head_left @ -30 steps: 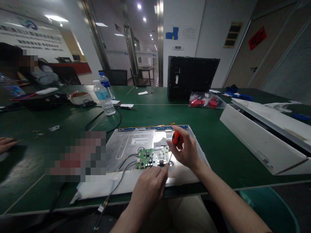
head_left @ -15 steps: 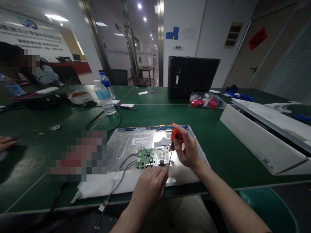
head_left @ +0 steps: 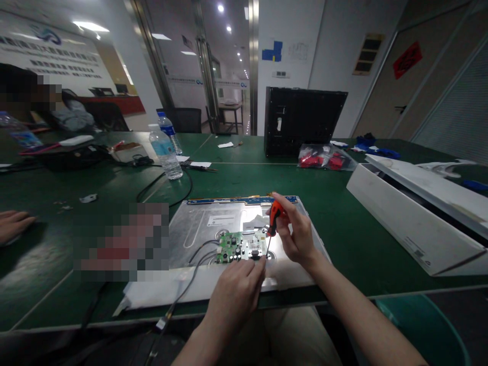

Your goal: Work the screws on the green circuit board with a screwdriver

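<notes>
My right hand (head_left: 295, 231) grips a red-and-black screwdriver (head_left: 275, 213), held nearly upright. Its thin shaft points down at the right lower corner of a green circuit board (head_left: 240, 244). My left hand (head_left: 240, 284) is closed at the board's lower edge, its fingertips beside the screwdriver tip; what they pinch, if anything, is hidden. Beneath the board lies a flat silvery panel (head_left: 198, 229) with a blue circuit strip (head_left: 244, 201) along its far edge. Two dark cables (head_left: 198, 269) run from the board's left side toward the table's front edge.
On the green table stand water bottles (head_left: 165, 155), a black monitor-like case (head_left: 305, 122), a bag of red parts (head_left: 324, 157) and a long white box (head_left: 412, 218). Another person's hand (head_left: 15, 223) rests at far left. A blurred-out patch (head_left: 125, 239) hides something left of the panel.
Both my hands and the screwdriver keep nearly the same position over the board. At far left, the other person's hand has come slightly further into view.
</notes>
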A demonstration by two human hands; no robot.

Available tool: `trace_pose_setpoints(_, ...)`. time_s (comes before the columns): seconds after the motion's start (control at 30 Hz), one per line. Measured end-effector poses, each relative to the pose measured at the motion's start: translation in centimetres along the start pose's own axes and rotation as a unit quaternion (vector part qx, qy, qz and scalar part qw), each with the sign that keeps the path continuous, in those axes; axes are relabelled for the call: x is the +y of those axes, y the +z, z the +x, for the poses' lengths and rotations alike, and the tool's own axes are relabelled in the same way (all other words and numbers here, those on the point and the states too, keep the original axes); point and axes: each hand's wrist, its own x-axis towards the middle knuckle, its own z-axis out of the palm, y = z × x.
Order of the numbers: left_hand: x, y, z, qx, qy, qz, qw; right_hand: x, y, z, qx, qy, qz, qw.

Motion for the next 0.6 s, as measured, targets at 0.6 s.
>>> trace_pose_setpoints(0.6, 0.02, 0.01, 0.06, 0.011, 0.002, -0.001, 1.000, 0.13, 0.14, 0.12, 0.013, 0.006, -0.027, 1.000)
